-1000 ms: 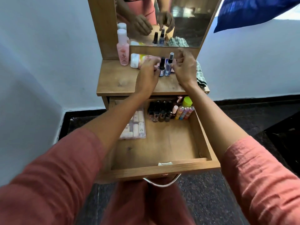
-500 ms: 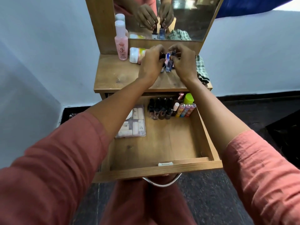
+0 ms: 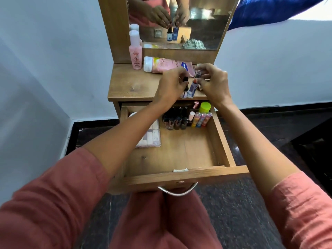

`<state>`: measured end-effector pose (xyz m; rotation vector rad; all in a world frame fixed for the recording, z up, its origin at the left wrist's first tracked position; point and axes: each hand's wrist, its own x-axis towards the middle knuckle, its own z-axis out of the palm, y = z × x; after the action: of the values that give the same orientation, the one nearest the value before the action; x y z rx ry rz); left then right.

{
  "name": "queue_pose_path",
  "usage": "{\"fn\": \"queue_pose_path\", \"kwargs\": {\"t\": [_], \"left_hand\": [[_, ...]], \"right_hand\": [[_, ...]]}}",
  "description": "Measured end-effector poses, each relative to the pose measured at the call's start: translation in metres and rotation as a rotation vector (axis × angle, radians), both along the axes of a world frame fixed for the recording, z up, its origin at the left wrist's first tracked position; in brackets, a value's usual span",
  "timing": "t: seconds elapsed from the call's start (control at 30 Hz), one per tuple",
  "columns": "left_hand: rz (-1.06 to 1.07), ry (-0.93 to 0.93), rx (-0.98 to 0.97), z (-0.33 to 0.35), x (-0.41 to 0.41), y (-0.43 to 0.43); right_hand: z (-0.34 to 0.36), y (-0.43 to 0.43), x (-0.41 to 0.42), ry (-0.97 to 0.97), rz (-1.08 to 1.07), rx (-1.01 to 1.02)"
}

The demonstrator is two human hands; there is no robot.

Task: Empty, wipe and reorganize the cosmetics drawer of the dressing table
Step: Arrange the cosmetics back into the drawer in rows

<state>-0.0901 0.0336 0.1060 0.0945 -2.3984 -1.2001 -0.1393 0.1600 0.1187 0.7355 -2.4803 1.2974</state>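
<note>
The wooden drawer (image 3: 181, 174) stands pulled out below the dressing table top (image 3: 133, 85). At its back sit a row of dark nail polish bottles (image 3: 177, 121), striped lip balm tubes (image 3: 201, 119) and a lime-capped jar (image 3: 204, 107); a clear palette box (image 3: 151, 139) lies at the left. Above the table's front edge my left hand (image 3: 170, 87) pinches the black cap of a small dark-capped bottle (image 3: 185, 92). My right hand (image 3: 212, 83) pinches a slim blue bottle (image 3: 192, 88) by its top. Both bottles hang side by side, lifted off the table.
A pink bottle (image 3: 135, 54) stands at the table's back left, and a pink lotion bottle (image 3: 165, 65) lies on its side behind my hands. The mirror (image 3: 197, 22) rises at the back with a checked cloth reflected in it. Bare drawer floor shows in front.
Both hands have lifted the two small bottles off the table top and drawn them toward the front edge, above the drawer.
</note>
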Motion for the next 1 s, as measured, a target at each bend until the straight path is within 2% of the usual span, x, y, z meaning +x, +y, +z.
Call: {"fn": "queue_pose_path", "kwargs": {"t": [0.2, 0.63, 0.8, 1.0], "left_hand": [[-0.036, -0.025, -0.035, -0.020, 0.020, 0.035], [-0.047, -0.322, 0.042, -0.078, 0.014, 0.074], [-0.022, -0.373, 0.025, -0.086, 0.007, 0.080], [-0.009, -0.372, -0.018, -0.093, 0.003, 0.087]], "right_hand": [[-0.018, 0.035, 0.023, -0.076, -0.004, 0.058], [-0.080, 0.069, 0.032, -0.243, -0.132, 0.180], [-0.093, 0.071, 0.028, -0.250, -0.145, 0.208], [-0.100, 0.070, 0.024, -0.123, -0.127, 0.335]]}}
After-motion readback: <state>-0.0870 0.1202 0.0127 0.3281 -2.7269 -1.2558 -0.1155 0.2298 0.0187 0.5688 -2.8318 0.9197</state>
